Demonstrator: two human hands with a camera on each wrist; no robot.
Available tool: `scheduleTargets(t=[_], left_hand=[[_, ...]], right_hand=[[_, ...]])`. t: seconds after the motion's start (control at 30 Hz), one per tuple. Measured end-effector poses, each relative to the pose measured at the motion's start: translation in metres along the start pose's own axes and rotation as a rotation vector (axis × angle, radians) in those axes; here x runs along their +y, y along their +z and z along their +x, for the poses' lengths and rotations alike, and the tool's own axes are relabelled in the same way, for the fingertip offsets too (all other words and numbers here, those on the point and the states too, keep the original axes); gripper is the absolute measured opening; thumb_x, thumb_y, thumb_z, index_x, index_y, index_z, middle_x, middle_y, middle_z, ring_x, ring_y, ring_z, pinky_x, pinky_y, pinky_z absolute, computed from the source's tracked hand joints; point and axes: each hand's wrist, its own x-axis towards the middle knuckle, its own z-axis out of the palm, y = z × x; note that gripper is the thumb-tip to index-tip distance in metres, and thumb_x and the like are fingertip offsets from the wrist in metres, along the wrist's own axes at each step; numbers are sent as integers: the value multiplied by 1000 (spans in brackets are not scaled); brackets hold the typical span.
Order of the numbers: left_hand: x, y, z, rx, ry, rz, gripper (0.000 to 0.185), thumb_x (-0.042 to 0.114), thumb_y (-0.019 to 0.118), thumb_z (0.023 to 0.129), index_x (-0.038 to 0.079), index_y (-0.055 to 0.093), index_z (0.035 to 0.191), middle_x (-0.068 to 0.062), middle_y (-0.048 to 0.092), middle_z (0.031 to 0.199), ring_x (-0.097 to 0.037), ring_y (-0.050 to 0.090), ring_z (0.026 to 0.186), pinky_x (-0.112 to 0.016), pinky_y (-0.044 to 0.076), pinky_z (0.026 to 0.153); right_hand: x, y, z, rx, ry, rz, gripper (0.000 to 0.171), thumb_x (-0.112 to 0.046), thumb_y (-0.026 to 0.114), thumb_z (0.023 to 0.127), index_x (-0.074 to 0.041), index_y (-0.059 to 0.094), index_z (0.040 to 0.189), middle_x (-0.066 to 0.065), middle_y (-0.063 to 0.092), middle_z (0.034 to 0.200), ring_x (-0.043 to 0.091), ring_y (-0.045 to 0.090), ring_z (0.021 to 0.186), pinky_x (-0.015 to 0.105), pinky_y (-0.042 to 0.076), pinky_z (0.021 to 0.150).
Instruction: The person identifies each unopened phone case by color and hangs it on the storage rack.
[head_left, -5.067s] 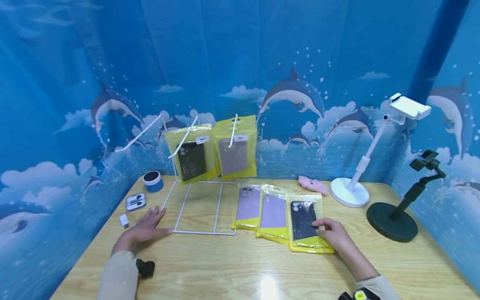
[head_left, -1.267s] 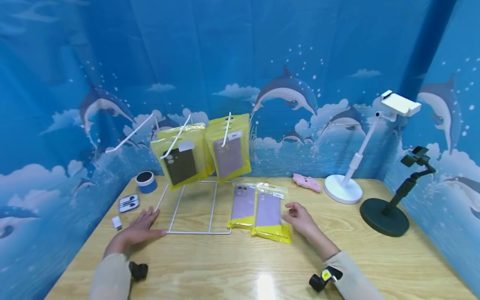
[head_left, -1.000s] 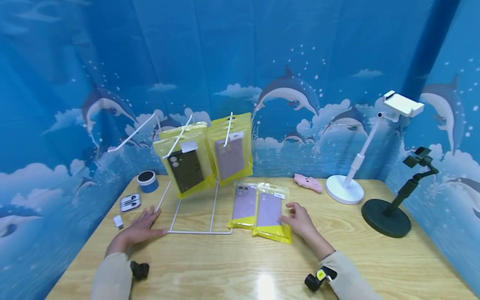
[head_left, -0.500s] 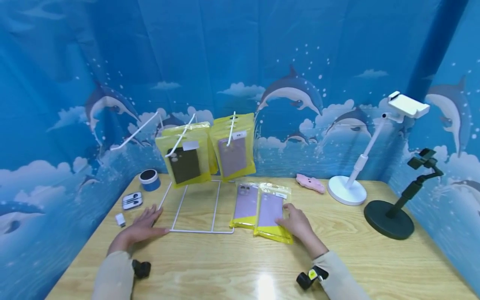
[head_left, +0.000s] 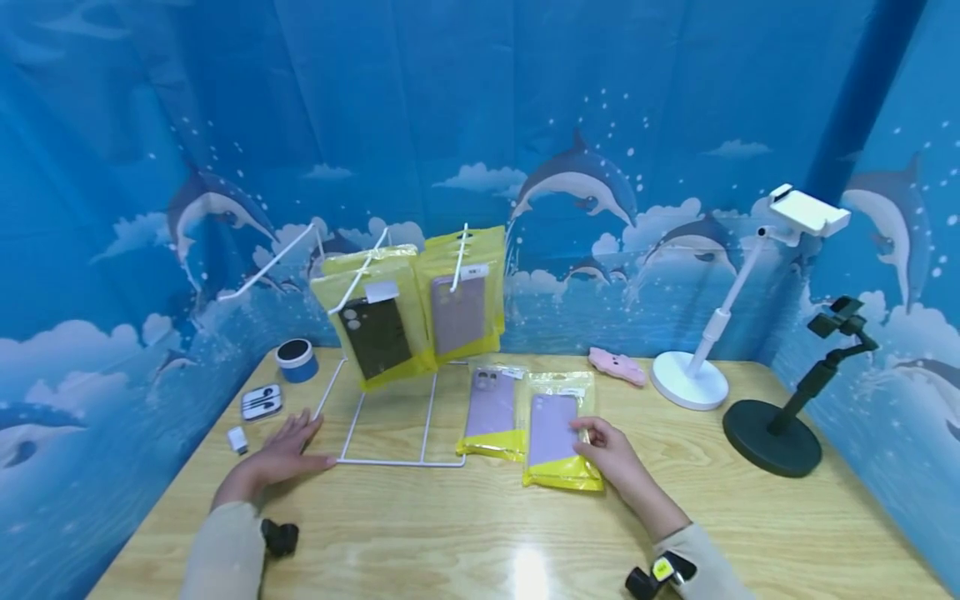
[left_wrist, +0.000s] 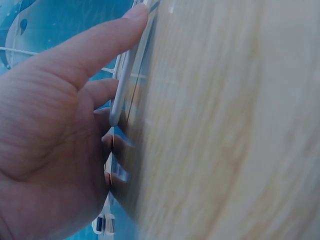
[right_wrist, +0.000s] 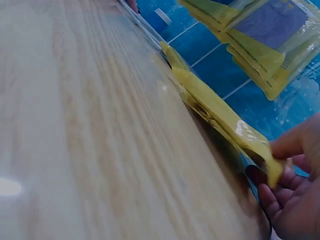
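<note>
My right hand (head_left: 611, 452) pinches the right edge of a bagged purple phone case (head_left: 552, 429), a clear pouch with a yellow bottom, low over the table. In the right wrist view, thumb and fingers hold the pouch's yellow edge (right_wrist: 272, 167). Left of it lies another bagged purple case (head_left: 491, 404). My left hand (head_left: 281, 454) rests with fingers spread at the front left corner of a white wire rack (head_left: 401, 463); in the left wrist view the thumb touches the wire (left_wrist: 125, 82). Bagged black cases (head_left: 378, 337) and purple cases (head_left: 459, 312) hang on two rack hooks.
A third hook (head_left: 266, 268) at the left bears nothing. Left of the rack are a blue round jar (head_left: 297, 362), boxed earphones (head_left: 262, 402) and a white adapter (head_left: 237, 439). A pink object (head_left: 617, 367), white stand (head_left: 690, 382) and black stand (head_left: 772, 437) stand right.
A bagged black case left the table's right side, and the black hook's front bag looks different. My right hand has gripped the right purple pouch and shifted it right. The left hand stays put.
</note>
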Motion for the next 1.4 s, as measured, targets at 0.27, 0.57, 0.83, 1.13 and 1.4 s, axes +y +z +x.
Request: scheduleTargets(t=[0.27, 0.57, 0.83, 1.13, 1.4], left_hand=[[1, -1, 3, -4, -2, 9, 97, 49, 65, 84, -5, 13, 148, -32, -8, 151, -50, -14, 137, -65, -10, 106], [-1, 0, 2, 1, 23, 6, 96, 46, 65, 85, -6, 14, 147, -33, -8, 150, -51, -13, 136, -65, -11, 106], [0, 1, 2, 1, 20, 15, 96, 47, 64, 85, -7, 14, 147, -34, -8, 150, -52, -13, 136, -65, -10, 106], [-1, 0, 2, 10, 29, 22, 95, 45, 65, 85, -8, 14, 147, -35, -6, 150, -53, -11, 135, -67, -9, 105], [0, -1, 0, 9, 22, 11, 95, 44, 65, 85, -8, 14, 146, -35, -6, 149, -53, -12, 135, -66, -10, 105]], right_hand=[[-6, -20, -11, 106, 1, 201, 35, 1, 62, 86, 5, 56, 120, -2, 49, 97, 8, 43, 87, 16, 42, 74], [-49, -27, -37, 24, -373, 423, 24, 5, 55, 91, 2, 58, 114, -5, 58, 108, 1, 50, 103, 8, 42, 87], [-95, -9, -56, -184, -878, 473, 38, 24, 42, 85, 6, 58, 114, 5, 57, 103, 11, 42, 67, 22, 40, 52], [-139, 17, -50, -332, -1059, 439, 31, 14, 47, 91, 1, 58, 117, 8, 56, 101, 13, 46, 76, 20, 45, 60], [-143, 28, -36, -290, -834, 420, 32, 9, 48, 93, -6, 60, 118, 1, 58, 118, 9, 55, 97, 18, 50, 82]])
